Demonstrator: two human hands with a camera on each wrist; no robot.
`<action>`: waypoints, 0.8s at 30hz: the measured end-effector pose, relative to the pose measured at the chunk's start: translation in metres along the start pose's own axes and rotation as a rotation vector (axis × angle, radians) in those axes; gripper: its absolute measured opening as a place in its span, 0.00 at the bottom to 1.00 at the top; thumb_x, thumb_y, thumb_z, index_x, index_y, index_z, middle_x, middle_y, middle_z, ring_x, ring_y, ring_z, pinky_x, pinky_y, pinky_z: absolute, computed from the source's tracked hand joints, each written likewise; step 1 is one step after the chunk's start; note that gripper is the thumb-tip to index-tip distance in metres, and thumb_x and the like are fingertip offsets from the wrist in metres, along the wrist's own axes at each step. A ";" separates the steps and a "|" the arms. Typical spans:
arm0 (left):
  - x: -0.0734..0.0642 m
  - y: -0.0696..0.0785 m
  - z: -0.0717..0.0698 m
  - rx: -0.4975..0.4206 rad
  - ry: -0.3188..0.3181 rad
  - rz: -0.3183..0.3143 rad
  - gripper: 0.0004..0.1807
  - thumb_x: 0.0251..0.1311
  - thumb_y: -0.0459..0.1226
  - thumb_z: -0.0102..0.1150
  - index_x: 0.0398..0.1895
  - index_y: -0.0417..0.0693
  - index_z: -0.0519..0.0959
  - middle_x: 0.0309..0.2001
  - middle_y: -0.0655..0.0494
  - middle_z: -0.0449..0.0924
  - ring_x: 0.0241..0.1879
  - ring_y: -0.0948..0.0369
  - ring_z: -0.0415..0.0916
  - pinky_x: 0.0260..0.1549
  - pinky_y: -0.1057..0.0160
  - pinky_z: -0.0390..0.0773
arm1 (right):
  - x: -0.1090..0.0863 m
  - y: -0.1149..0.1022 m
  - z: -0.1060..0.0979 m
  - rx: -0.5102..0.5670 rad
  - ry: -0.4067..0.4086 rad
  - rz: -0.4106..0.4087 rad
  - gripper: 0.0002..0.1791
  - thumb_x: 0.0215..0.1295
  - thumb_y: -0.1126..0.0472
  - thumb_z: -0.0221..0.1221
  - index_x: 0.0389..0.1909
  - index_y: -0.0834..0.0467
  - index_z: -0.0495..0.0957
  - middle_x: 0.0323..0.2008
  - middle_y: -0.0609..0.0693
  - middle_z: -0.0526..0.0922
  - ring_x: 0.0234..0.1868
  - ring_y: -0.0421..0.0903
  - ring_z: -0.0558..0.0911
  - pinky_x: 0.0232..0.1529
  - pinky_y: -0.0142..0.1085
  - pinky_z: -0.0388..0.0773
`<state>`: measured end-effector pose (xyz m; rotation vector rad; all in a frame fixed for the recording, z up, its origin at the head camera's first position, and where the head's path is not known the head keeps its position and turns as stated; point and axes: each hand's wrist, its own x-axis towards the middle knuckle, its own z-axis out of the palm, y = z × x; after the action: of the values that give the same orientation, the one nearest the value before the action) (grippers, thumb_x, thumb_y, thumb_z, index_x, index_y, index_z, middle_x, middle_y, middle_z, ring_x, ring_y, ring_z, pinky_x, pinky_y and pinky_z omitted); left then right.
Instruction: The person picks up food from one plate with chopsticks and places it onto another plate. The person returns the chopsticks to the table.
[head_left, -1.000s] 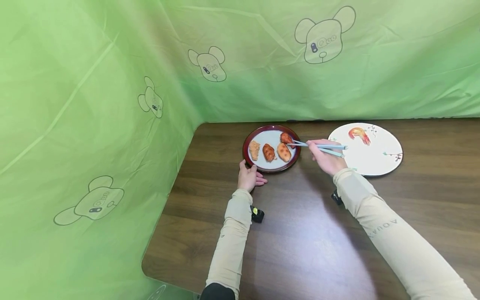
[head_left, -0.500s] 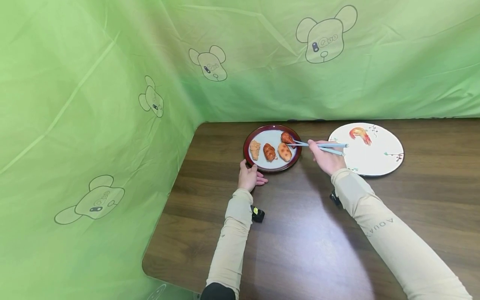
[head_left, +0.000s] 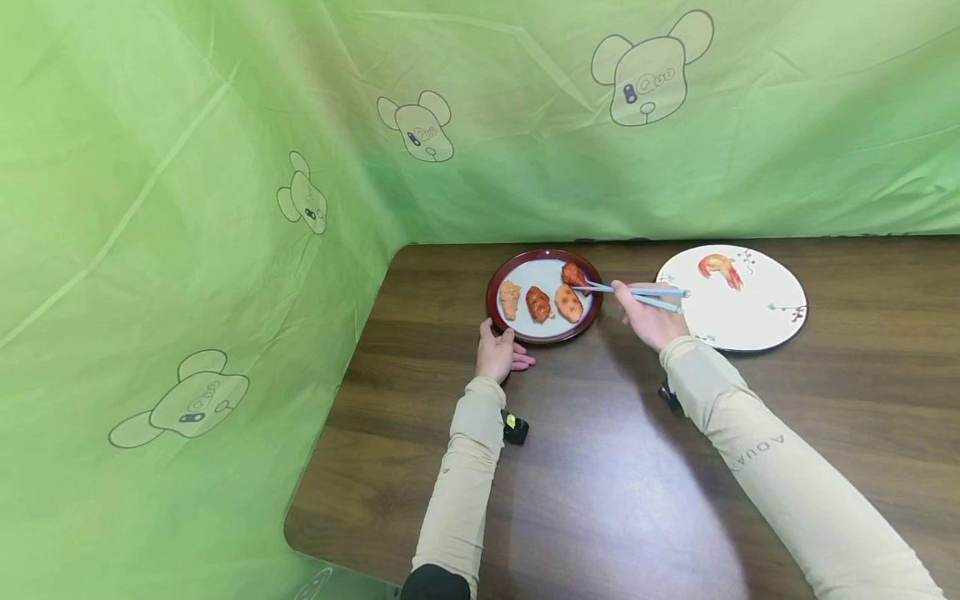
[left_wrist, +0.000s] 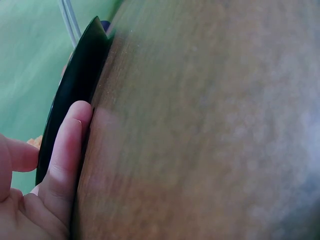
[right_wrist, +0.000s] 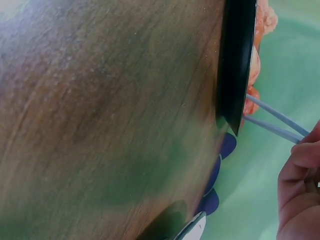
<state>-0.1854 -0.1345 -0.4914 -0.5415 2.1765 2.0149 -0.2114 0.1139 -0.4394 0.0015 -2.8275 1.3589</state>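
Observation:
My right hand (head_left: pixel 654 320) grips pale blue chopsticks (head_left: pixel 643 292). Their tips reach over the round plate's right side and lie at the narrow end of a reddish-brown fried drumstick (head_left: pixel 573 276), which rests on the plate. My left hand (head_left: pixel 498 357) is at the near-left rim of that dark red-rimmed plate (head_left: pixel 491 296). In the left wrist view, the rim sits between the thumb and a finger (left_wrist: pixel 67 145) of this hand. Also on the plate are a pale fried piece (head_left: pixel 509 300), a glazed brown piece (head_left: pixel 537 305) and a yellowish spotted piece (head_left: pixel 568 304).
A white oval plate (head_left: pixel 750 321) with a printed branch pattern stands to the right, bearing a shrimp (head_left: pixel 721 271). Both plates are near the back edge of the wooden table (head_left: pixel 585 467). Green cloth (head_left: pixel 510 192) hangs behind and to the left.
My right hand and the chopsticks have shifted slightly left over the last half second. The left hand, the plates and the food look the same.

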 end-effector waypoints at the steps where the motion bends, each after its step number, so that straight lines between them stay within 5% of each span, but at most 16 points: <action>1: 0.000 0.000 0.000 -0.002 0.000 0.001 0.30 0.74 0.34 0.38 0.74 0.41 0.41 0.18 0.55 0.73 0.14 0.63 0.79 0.17 0.65 0.84 | 0.000 0.000 0.001 0.006 0.005 -0.005 0.31 0.69 0.38 0.46 0.29 0.62 0.82 0.15 0.46 0.81 0.19 0.40 0.77 0.23 0.32 0.69; 6: 0.002 0.000 0.000 -0.011 0.000 0.000 0.30 0.74 0.34 0.37 0.73 0.41 0.42 0.18 0.54 0.73 0.14 0.63 0.78 0.16 0.65 0.84 | 0.001 0.000 0.003 0.030 0.022 -0.017 0.30 0.69 0.40 0.47 0.29 0.62 0.82 0.15 0.45 0.81 0.18 0.38 0.77 0.21 0.32 0.70; 11: 0.002 0.000 0.000 -0.012 0.000 -0.003 0.30 0.74 0.34 0.37 0.74 0.41 0.41 0.18 0.54 0.73 0.14 0.64 0.78 0.16 0.66 0.84 | 0.003 0.000 0.005 0.042 0.029 -0.020 0.28 0.69 0.42 0.46 0.34 0.61 0.84 0.24 0.56 0.86 0.20 0.32 0.77 0.23 0.30 0.71; 15: -0.004 0.008 -0.001 -0.021 -0.020 -0.025 0.30 0.74 0.33 0.38 0.74 0.41 0.41 0.20 0.51 0.74 0.21 0.49 0.84 0.19 0.62 0.85 | 0.005 -0.001 0.006 0.038 0.024 -0.032 0.28 0.70 0.43 0.45 0.36 0.61 0.84 0.29 0.60 0.86 0.22 0.33 0.78 0.24 0.30 0.71; 18: -0.003 0.008 -0.002 -0.017 -0.023 -0.042 0.31 0.74 0.34 0.38 0.74 0.42 0.41 0.21 0.50 0.74 0.23 0.47 0.85 0.20 0.61 0.86 | 0.004 -0.001 0.007 0.027 0.031 -0.055 0.28 0.70 0.43 0.45 0.33 0.61 0.84 0.27 0.59 0.86 0.23 0.35 0.78 0.25 0.30 0.70; 24: 0.002 -0.001 -0.001 -0.019 -0.009 -0.032 0.31 0.74 0.35 0.38 0.74 0.42 0.40 0.19 0.54 0.73 0.14 0.63 0.79 0.19 0.65 0.85 | 0.001 0.003 0.010 0.056 0.077 -0.129 0.23 0.69 0.47 0.50 0.31 0.61 0.84 0.25 0.59 0.85 0.19 0.31 0.75 0.21 0.28 0.69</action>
<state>-0.1872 -0.1359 -0.4928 -0.5650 2.1323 2.0200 -0.2123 0.1080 -0.4474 0.1265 -2.6747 1.3785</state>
